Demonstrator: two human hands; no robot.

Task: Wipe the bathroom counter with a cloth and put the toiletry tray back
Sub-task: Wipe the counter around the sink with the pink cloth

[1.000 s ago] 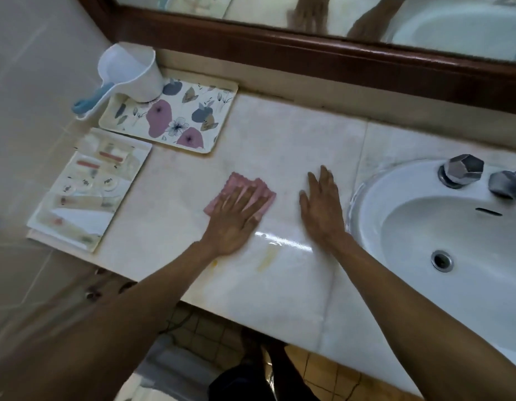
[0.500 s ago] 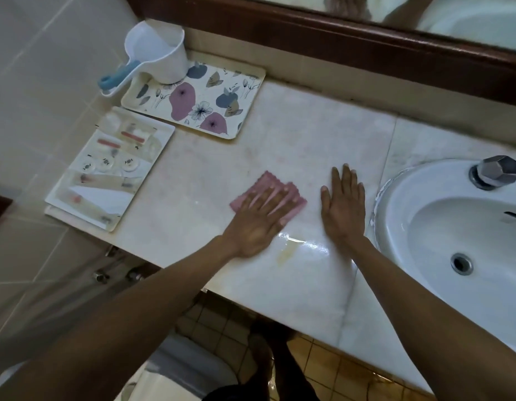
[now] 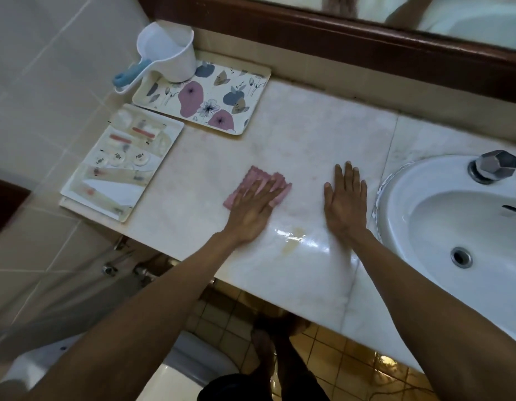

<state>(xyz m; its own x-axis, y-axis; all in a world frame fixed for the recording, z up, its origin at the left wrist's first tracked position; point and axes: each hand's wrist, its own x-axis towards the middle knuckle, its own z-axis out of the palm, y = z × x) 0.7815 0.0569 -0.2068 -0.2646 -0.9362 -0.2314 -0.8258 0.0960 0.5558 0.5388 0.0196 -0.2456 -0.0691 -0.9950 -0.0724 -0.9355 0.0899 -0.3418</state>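
Observation:
A folded pink cloth [image 3: 253, 178] lies on the pale marble counter [image 3: 314, 131]. My left hand [image 3: 255, 208] presses flat on the cloth with fingers spread. My right hand [image 3: 345, 198] rests flat and empty on the counter just right of it, near the sink. A white toiletry tray [image 3: 77, 192] with several small wrapped items and round containers sits at the counter's left end. Behind it is a flower-patterned tray [image 3: 251, 111]. A wet, yellowish streak [image 3: 291, 244] shines near the front edge between my wrists.
A white water scoop with a blue handle [image 3: 167, 53] stands on the flowered tray's back corner. The white sink basin [image 3: 453, 227] and chrome tap knob [image 3: 495, 164] are at the right. A wood-framed mirror [image 3: 366, 44] runs along the back. Tiled floor lies below.
The view has shifted so the counter's left end shows more. My left hand and the cloth stay about the same distance left of my right hand, which has not moved on the counter.

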